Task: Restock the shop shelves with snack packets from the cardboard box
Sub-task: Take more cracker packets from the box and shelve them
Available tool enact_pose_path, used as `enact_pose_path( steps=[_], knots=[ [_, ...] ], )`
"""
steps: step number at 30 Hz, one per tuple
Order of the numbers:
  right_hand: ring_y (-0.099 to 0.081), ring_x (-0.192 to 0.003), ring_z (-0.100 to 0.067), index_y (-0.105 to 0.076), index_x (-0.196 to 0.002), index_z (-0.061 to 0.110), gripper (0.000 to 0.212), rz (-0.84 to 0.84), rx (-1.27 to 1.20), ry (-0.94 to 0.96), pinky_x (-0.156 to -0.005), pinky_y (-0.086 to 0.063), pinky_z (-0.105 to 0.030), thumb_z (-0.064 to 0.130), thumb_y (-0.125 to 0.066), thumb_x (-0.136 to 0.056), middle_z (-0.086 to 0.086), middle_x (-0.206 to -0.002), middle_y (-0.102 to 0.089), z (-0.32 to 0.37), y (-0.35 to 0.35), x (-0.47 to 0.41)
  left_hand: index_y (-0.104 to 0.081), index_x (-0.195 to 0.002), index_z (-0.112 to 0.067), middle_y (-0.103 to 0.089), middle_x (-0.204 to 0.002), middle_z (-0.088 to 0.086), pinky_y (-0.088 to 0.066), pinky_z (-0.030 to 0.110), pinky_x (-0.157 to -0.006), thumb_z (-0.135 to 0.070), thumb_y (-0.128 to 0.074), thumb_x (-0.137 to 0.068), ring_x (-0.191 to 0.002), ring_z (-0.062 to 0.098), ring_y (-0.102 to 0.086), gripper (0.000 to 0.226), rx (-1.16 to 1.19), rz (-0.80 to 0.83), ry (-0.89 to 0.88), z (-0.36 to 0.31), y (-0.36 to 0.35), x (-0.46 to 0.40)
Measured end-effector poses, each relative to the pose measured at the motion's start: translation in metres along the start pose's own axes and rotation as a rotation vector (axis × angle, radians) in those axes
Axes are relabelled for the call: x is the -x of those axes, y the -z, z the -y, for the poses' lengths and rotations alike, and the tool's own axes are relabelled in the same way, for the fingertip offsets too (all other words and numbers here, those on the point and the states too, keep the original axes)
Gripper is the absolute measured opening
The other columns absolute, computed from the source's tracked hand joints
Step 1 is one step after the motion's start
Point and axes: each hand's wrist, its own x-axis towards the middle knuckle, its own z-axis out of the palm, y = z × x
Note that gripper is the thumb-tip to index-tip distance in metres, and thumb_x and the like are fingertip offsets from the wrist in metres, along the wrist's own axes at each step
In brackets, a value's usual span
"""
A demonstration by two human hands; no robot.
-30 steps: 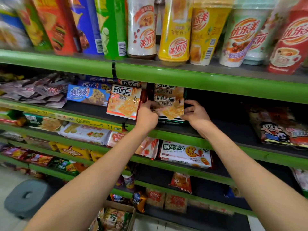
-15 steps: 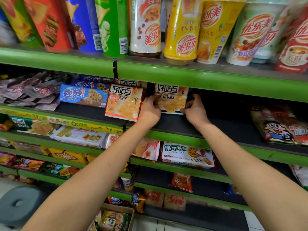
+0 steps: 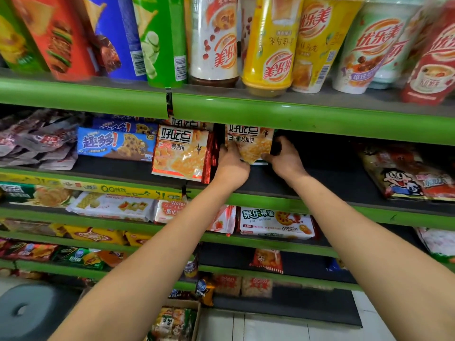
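An orange biscuit packet (image 3: pixel 250 143) stands upright on the dark second shelf (image 3: pixel 327 178), partly tucked under the green shelf edge above. My left hand (image 3: pixel 231 166) grips its left side and my right hand (image 3: pixel 285 158) grips its right side. A larger matching orange packet (image 3: pixel 181 153) leans just to the left of it, with red foil packs between them. At the bottom of the view, the cardboard box (image 3: pixel 194 316) on the floor holds several snack packets (image 3: pixel 172 323).
Green-edged shelves (image 3: pixel 295 112) run across the view. Tall drink cups and crisp tubes (image 3: pixel 268 45) stand on the top shelf. A blue biscuit box (image 3: pixel 115 143) lies left, cartoon packets (image 3: pixel 408 178) right. Lower shelves carry more snacks. A grey stool (image 3: pixel 27 311) sits bottom left.
Both hands have pushed the orange packet further back and up under the shelf edge. The view has shifted closer to the shelf.
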Motion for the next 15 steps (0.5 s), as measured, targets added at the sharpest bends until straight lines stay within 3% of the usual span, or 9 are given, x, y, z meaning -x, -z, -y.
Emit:
enact_pose_path(
  steps=[4, 9, 11, 13, 15],
  knots=[
    [-0.047, -0.132, -0.029, -0.044, -0.14, 0.009, 0.061, 0.016, -0.018, -0.047, -0.101, -0.038, -0.031, 0.025, -0.072, -0.088, -0.013, -0.146, -0.049, 0.007, 0.0, 0.007, -0.024, -0.152, -0.007, -0.014, -0.159, 0.022, -0.023, 0.032, -0.116, -0.006, -0.055, -0.091, -0.149, 0.035, -0.015, 0.068, 0.06, 0.031, 0.062, -0.005, 0.0, 0.001],
    [-0.048, -0.131, -0.028, -0.044, -0.14, 0.012, 0.059, -0.015, -0.07, -0.091, -0.104, -0.039, -0.033, 0.027, -0.07, -0.089, -0.011, -0.145, -0.05, 0.009, 0.004, 0.023, -0.036, -0.148, -0.015, -0.022, -0.158, 0.014, -0.035, 0.04, -0.113, -0.008, -0.055, -0.09, -0.141, 0.035, -0.032, 0.062, 0.153, 0.009, 0.029, -0.002, 0.002, 0.019],
    [-0.049, -0.129, -0.028, -0.046, -0.139, 0.011, 0.055, -0.059, -0.096, -0.095, -0.107, -0.04, -0.035, 0.023, -0.069, -0.09, -0.012, -0.143, -0.05, 0.011, 0.007, 0.036, -0.04, -0.147, -0.017, -0.028, -0.155, 0.011, -0.043, 0.034, -0.103, -0.009, -0.057, -0.09, -0.13, 0.03, -0.046, 0.061, 0.206, -0.003, 0.01, 0.002, 0.006, 0.029],
    [-0.053, -0.123, -0.028, -0.05, -0.135, 0.01, 0.047, -0.093, -0.15, -0.064, -0.105, -0.042, -0.037, 0.015, -0.065, -0.091, -0.013, -0.137, -0.052, 0.014, 0.008, 0.052, -0.043, -0.146, -0.018, -0.042, -0.145, 0.005, -0.046, 0.019, -0.078, -0.009, -0.057, -0.09, -0.099, 0.014, -0.059, 0.058, 0.265, -0.011, 0.011, 0.008, 0.011, 0.037],
    [-0.058, -0.112, -0.024, -0.054, -0.128, 0.01, 0.039, -0.089, -0.214, 0.004, -0.096, -0.045, -0.031, 0.01, -0.062, -0.09, -0.012, -0.13, -0.055, 0.02, 0.009, 0.071, -0.047, -0.142, -0.018, -0.058, -0.126, -0.002, -0.042, 0.011, -0.058, -0.008, -0.056, -0.091, -0.075, -0.001, -0.054, 0.053, 0.337, -0.024, 0.02, 0.011, 0.02, 0.048]
  ],
)
